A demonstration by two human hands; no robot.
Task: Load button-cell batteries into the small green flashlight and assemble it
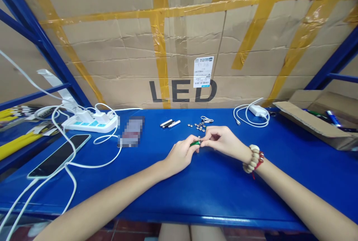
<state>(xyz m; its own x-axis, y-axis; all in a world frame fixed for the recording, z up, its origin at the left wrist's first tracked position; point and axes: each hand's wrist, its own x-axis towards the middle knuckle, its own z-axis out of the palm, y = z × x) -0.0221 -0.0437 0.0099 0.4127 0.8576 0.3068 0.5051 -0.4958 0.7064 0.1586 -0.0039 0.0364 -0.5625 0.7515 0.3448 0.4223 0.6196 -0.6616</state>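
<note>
Left hand (179, 155) is gripping a small, shiny green cylinder (195, 143) over the blue tabletop (212, 189), near round silvery discs (200, 126); right hand (225, 140) is pinching at the cylinder's end, on what I can't tell from here.

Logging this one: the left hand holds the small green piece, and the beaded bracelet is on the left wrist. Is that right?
Not quite: the head view shows the beaded bracelet on the right wrist, not the left. The left hand does hold the small green piece.
</note>
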